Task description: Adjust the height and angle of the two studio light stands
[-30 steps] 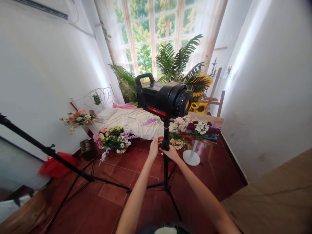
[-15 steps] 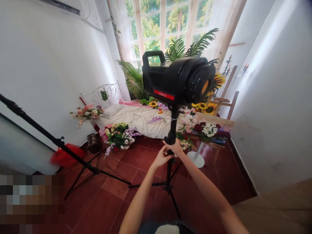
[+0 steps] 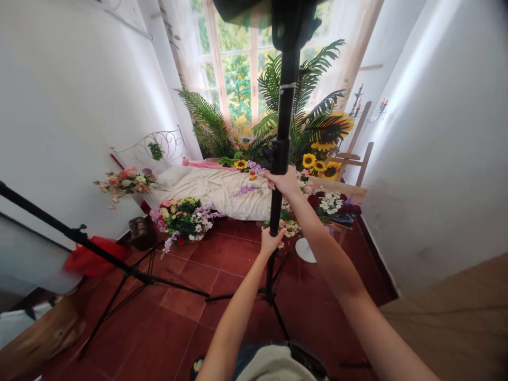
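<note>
In front of me a black light stand (image 3: 284, 114) rises upright on spread tripod legs (image 3: 270, 296). At its top, the underside of a black studio light (image 3: 248, 11) shows, mostly cut off by the upper edge. My right hand (image 3: 286, 182) is wrapped round the pole just below a collar with a knob. Lower down, my left hand (image 3: 272, 242) grips the same stand. Both hands are closed, and the pole hides part of the fingers.
A second black stand (image 3: 99, 256) leans across the left, its legs near mine. Behind stands a bed (image 3: 202, 190) with flowers (image 3: 190, 219) around it. A wooden easel (image 3: 361, 159) and a round white base (image 3: 306, 251) are at the right, a red bag (image 3: 95, 256) at the left.
The stand has grown taller: the studio light has risen almost out of view. My right hand has gone up with the upper pole, while my left hand stays low on the stand.
</note>
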The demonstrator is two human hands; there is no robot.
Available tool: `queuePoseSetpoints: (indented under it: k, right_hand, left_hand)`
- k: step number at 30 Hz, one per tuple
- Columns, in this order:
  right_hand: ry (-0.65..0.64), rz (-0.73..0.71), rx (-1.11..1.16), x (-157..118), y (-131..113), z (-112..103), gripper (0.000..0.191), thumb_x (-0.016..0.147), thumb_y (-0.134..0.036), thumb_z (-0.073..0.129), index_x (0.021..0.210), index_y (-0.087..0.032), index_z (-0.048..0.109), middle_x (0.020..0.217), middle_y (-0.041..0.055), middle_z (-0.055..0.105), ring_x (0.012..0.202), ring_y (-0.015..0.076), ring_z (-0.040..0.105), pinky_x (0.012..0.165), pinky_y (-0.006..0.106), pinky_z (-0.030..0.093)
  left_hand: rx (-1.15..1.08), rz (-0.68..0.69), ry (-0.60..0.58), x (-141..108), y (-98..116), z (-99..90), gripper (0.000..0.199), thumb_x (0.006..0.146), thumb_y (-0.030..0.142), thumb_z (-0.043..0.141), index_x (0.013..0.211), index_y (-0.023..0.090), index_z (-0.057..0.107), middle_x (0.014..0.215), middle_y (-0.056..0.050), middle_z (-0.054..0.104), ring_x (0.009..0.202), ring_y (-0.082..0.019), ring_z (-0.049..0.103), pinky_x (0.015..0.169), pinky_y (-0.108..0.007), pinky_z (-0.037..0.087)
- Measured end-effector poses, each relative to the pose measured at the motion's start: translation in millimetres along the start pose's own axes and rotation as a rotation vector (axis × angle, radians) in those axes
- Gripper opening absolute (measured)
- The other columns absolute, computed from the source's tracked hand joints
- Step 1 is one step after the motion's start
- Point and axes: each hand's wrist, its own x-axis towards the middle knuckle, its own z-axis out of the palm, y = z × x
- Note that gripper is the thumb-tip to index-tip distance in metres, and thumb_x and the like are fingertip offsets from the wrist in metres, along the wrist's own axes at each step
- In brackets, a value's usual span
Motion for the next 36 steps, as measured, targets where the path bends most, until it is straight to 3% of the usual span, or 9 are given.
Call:
queuePoseSetpoints:
  k: [7,11,15,20,25,29,36]
  right_hand:
    - [0.056,-0.013,-0.206,1,-14,-3,0.037,0.063,-0.048,0.069,0.058,-0.015,0.054,0.046,-0.0036,0.05,0.043,0.0088,0.047,0.045,0.021,0.039]
    - [0.121,-0.104,-0.283,-21,-9,-7,0.038,0.068,-0.051,0.067,0.08,-0.015,0.057,0.068,0.0014,0.061,0.061,0.0136,0.058,0.057,0.024,0.047]
    - [0.196,-0.137,-0.275,-67,26,-13,0.049,0.069,-0.048,0.067,0.105,-0.02,0.05,0.095,0.006,0.063,0.084,0.0171,0.061,0.068,0.027,0.052]
    - [0.185,0.095,-0.299,-139,89,-33,0.043,0.07,-0.047,0.067,0.098,-0.02,0.049,0.088,0.0059,0.061,0.078,0.0169,0.061,0.064,0.028,0.053]
    - [0.149,0.242,-0.351,-197,134,-49,0.042,0.065,-0.048,0.07,0.088,-0.02,0.05,0.076,0.0019,0.058,0.068,0.0157,0.057,0.059,0.028,0.052]
    - [0.064,0.307,-0.354,-216,151,-51,0.043,0.062,-0.047,0.072,0.09,-0.02,0.053,0.078,0.0021,0.059,0.061,0.0143,0.055,0.057,0.028,0.051]
    - [0.003,0.338,-0.335,-220,153,-53,0.054,0.061,-0.044,0.074,0.105,-0.021,0.051,0.074,0.0007,0.06,0.063,0.0174,0.06,0.062,0.031,0.051]
  left_hand:
    - [0.007,-0.05,0.11,5,-4,8.2,0.04,0.064,0.044,0.065,0.046,0.018,0.041,0.04,0.003,0.042,0.04,-0.007,0.038,0.042,-0.02,0.026]
    - [0.005,-0.052,0.117,4,-5,8.8,0.036,0.064,0.041,0.064,0.046,0.017,0.043,0.04,0.003,0.042,0.039,-0.007,0.038,0.042,-0.02,0.027]
    - [-0.042,-0.035,0.119,3,-3,7.0,0.034,0.062,0.034,0.064,0.043,0.017,0.042,0.04,0.003,0.041,0.041,-0.007,0.038,0.043,-0.02,0.028]
    - [-0.137,-0.03,0.074,3,1,5.8,0.025,0.057,0.029,0.066,0.048,0.015,0.049,0.047,0.002,0.048,0.045,-0.007,0.041,0.044,-0.019,0.03]
    - [-0.094,-0.074,0.089,4,1,7.0,0.027,0.06,0.029,0.064,0.045,0.016,0.045,0.041,0.004,0.041,0.041,-0.005,0.037,0.042,-0.017,0.028]
    - [-0.05,-0.059,0.07,3,1,7.6,0.026,0.062,0.029,0.061,0.046,0.017,0.044,0.039,0.004,0.041,0.04,-0.006,0.039,0.042,-0.018,0.029]
    - [-0.028,-0.054,0.071,2,2,7.2,0.025,0.061,0.028,0.061,0.046,0.016,0.045,0.041,0.003,0.043,0.042,-0.007,0.041,0.043,-0.018,0.03]
